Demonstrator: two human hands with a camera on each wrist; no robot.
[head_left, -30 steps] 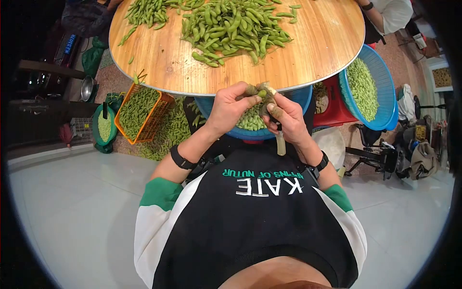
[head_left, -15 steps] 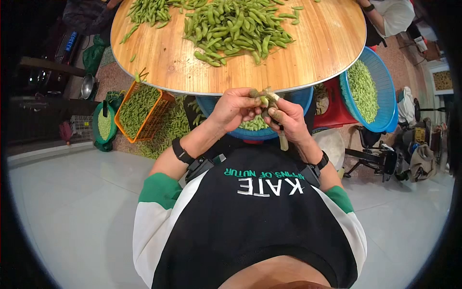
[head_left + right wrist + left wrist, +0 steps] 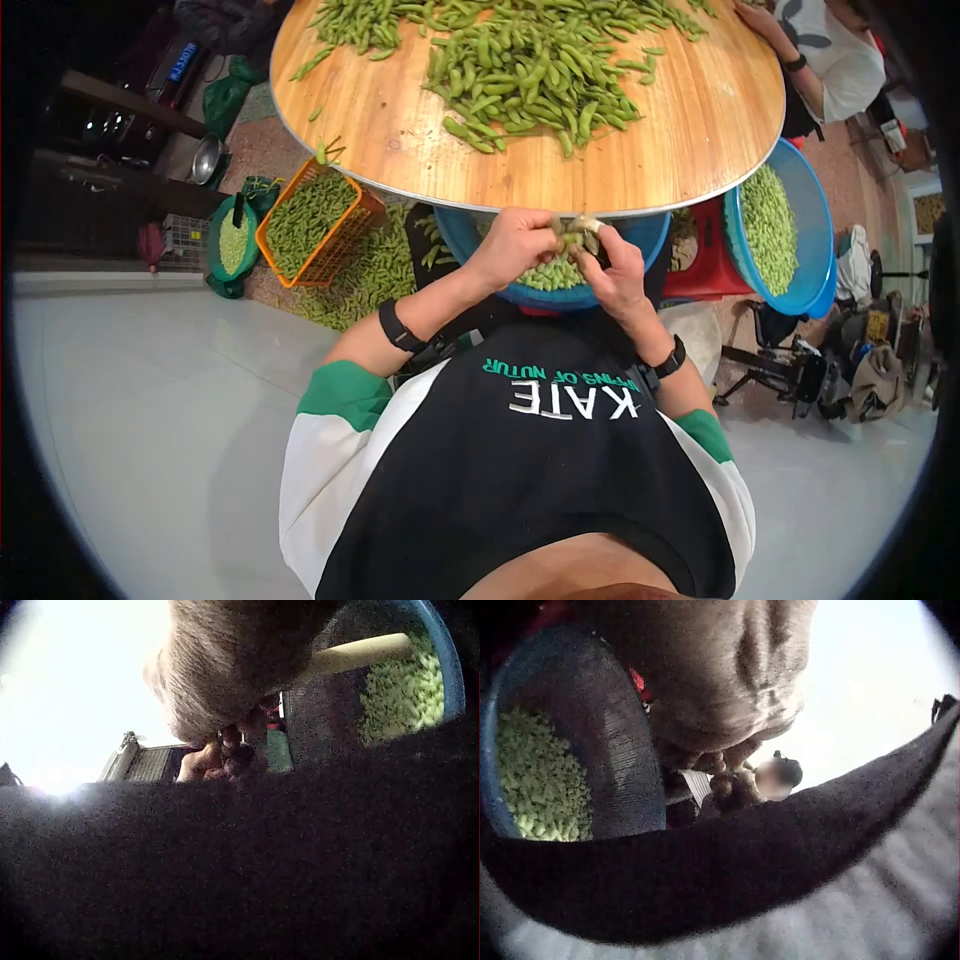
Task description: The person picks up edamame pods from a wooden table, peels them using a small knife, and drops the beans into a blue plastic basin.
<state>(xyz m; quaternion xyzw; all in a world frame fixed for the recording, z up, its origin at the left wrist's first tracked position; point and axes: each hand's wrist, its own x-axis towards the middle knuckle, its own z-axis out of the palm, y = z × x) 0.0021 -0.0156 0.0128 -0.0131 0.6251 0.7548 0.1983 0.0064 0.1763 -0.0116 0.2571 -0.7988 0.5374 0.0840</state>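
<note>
In the head view my left hand (image 3: pixel 516 248) pinches a green soybean pod (image 3: pixel 571 241) between thumb and fingertips, just off the table's near edge. My right hand (image 3: pixel 617 272) meets it from the other side, its fingertips at the pod, with a whitish wrap (image 3: pixel 592 226) by the index finger. From the right hand's grip a pale, rod-like tool handle (image 3: pixel 367 654) juts out in the right wrist view; its working end is hidden. Beneath both hands sits a blue basin (image 3: pixel 455 232) holding shelled beans (image 3: pixel 552 275).
A heap of pods (image 3: pixel 535 80) covers the middle of the round wooden table (image 3: pixel 700 150). On the left stands an orange crate (image 3: pixel 345 235) of pods, beside more pods (image 3: pixel 375 265) on the floor. A blue basket (image 3: pixel 815 225) of shelled beans is at right. Another person's arm (image 3: pixel 790 55) reaches the table.
The head view has shifted, so the table and baskets appear further right and lower. My right hand has turned, and the pale handle no longer shows below it. Both hands stay together at the pod.
</note>
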